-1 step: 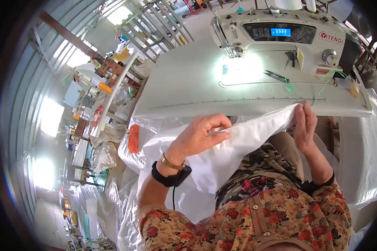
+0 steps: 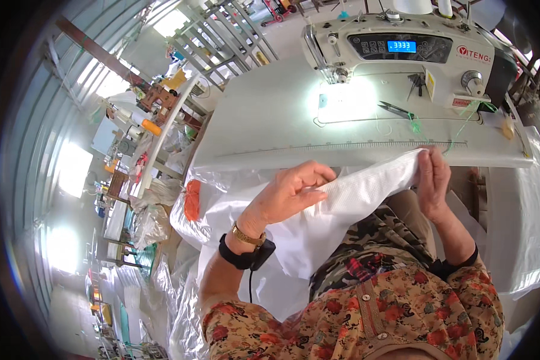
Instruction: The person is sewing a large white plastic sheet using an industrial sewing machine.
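A white woven sheet [image 2: 366, 183] stretches between my hands, just in front of the sewing table's near edge. My right hand [image 2: 433, 183] pinches its upper right corner, fingers pressed together. At the other end of that upper edge, my left hand [image 2: 294, 193] has thumb and fingers closed on the sheet, the fingers curled over. The rest of the sheet falls over my lap and to the left. Beyond the hands stands a white sewing machine [image 2: 402, 51] with a lit display, its lamp glaring on the sewing table [image 2: 258, 114].
Black-handled tweezers or snips [image 2: 396, 110] and green thread [image 2: 416, 127] lie on the table, behind a printed ruler scale [image 2: 342, 144]. An orange bundle [image 2: 192, 200] rests on clear plastic at left. A metal rack [image 2: 222, 42] and cluttered side bench [image 2: 162, 135] stand farther left.
My right hand has shifted slightly left with the sheet's corner. The left hand's fingers have moved a little up and right, and the sheet between them hangs slightly differently.
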Demonstrator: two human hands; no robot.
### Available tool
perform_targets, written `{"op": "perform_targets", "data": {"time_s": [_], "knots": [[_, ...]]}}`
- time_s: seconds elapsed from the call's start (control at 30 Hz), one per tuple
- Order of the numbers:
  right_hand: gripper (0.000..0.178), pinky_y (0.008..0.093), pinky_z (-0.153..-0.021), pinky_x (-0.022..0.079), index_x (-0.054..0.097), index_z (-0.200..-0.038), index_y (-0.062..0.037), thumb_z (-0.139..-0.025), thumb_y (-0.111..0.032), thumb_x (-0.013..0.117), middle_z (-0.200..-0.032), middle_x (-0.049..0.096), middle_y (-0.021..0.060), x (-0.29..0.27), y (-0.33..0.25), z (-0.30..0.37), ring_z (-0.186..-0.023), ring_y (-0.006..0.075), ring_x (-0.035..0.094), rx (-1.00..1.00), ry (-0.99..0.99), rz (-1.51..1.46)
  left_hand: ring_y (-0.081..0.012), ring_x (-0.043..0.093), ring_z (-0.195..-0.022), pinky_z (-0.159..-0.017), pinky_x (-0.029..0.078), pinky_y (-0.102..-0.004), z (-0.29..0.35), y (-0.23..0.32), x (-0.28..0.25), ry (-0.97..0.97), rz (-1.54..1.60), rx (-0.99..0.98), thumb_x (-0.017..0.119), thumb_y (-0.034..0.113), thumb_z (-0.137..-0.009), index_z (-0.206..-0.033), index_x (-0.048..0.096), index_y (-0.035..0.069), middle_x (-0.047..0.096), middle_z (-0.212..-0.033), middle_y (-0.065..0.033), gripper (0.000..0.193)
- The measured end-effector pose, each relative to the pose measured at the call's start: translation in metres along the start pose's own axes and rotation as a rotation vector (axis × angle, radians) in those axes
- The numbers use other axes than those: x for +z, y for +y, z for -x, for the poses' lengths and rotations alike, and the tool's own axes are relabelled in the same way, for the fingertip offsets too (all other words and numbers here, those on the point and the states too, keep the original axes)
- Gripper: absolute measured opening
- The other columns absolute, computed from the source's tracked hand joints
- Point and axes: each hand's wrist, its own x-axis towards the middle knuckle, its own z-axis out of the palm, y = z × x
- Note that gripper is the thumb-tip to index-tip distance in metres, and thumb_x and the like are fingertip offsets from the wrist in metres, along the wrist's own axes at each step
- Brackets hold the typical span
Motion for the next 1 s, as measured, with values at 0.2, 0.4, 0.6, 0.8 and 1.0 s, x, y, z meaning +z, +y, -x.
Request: {"op": "perform_targets", "data": {"time_s": [0.2, 0.4, 0.6, 0.8, 1.0], "knots": [[0.012, 0.0367, -0.056, 0.044, 0.053, -0.102, 0.0009, -0.092, 0.003, 0.047, -0.079, 0.06, 0.0173, 0.038, -0.011, -0.004, -0.06, 0.0357, 0.057, -0.226, 0.031, 0.105, -0.0281, 0.063, -0.09, -0.079, 0.048, -0.0355, 0.0, -0.001, -0.001, 0.019, -0.763, -0.159, 0.059, 0.003, -0.087, -0.123, 0.05, 0.001, 0.066, -0.1, -0.0133, 0.037], [0.022, 0.039, -0.057, 0.049, 0.052, -0.106, 0.0018, -0.084, 0.007, 0.054, -0.086, 0.061, 0.0166, 0.057, -0.04, -0.012, -0.068, 0.0338, 0.062, -0.432, -0.023, 0.141, -0.037, 0.056, -0.103, -0.085, 0.046, -0.0423, -0.022, 0.039, 0.034, 0.431, -0.706, 0.295, 0.06, 0.008, -0.087, -0.12, 0.052, 0.002, 0.059, -0.114, -0.0197, 0.035], [0.03, 0.0401, -0.053, 0.048, 0.047, -0.111, -0.0022, -0.083, 0.001, 0.059, -0.081, 0.061, 0.0142, 0.072, -0.052, -0.02, -0.064, 0.0319, 0.062, -0.579, 0.035, 0.013, -0.026, 0.057, -0.063, -0.068, 0.045, -0.0369, -0.038, 0.027, 0.032, 0.389, -0.638, 0.254, 0.065, 0.016, -0.085, -0.101, 0.058, 0.002, 0.058, -0.072, -0.0114, 0.022], [0.029, 0.0395, -0.051, 0.045, 0.046, -0.113, -0.0019, -0.087, -0.004, 0.059, -0.073, 0.061, 0.0128, 0.087, -0.051, -0.034, -0.061, 0.0332, 0.061, -0.429, -0.093, -0.341, -0.0059, 0.036, -0.057, -0.049, 0.031, -0.0226, -0.029, 0.019, 0.01, 0.371, -0.365, 0.048, 0.067, 0.01, -0.086, -0.089, 0.059, -0.001, 0.044, -0.061, -0.002, 0.014], [0.019, 0.0373, -0.067, 0.049, 0.055, -0.106, -0.0011, -0.089, -0.008, 0.058, -0.084, 0.062, 0.0149, 0.082, -0.024, 0.004, -0.078, 0.0312, 0.062, -0.382, 0.15, -0.406, -0.0048, 0.036, -0.056, -0.05, 0.031, -0.0206, -0.027, 0.01, -0.012, 0.588, -0.502, 0.199, 0.068, 0.012, -0.087, -0.087, 0.063, 0.002, 0.047, -0.06, 0.0015, 0.011]]}}
